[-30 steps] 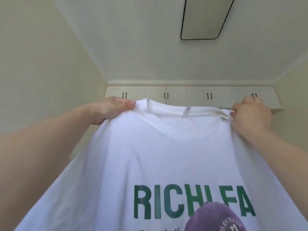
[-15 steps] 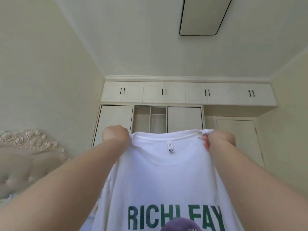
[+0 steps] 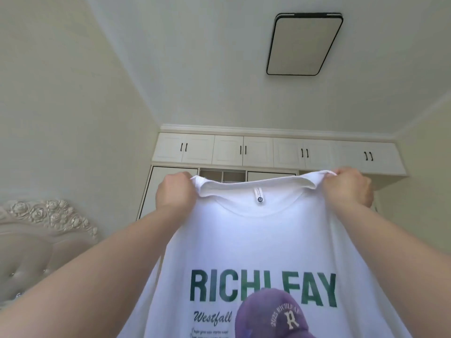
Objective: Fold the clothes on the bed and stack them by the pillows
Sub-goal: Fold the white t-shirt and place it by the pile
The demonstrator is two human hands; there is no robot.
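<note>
Left hand [image 3: 176, 191] grips shoulder of white cotton T-shirt [image 3: 258, 242] beside collar; right hand [image 3: 347, 189] clenches opposite shoulder. Shirt held up in air between both hands, spread flat, hanging toward camera (green "RICHLEAY" lettering, purple cap print). Cream tufted headboard with carved roses [image 3: 36, 230] at left. Beyond: white wardrobe cabinets [image 3: 258, 150]; black-framed rectangular ceiling light [image 3: 305, 43].

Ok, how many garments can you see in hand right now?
1: a white T-shirt, held up by its shoulders, left hand and right hand gripping either side of the collar. The bed is mostly out of view.
</note>
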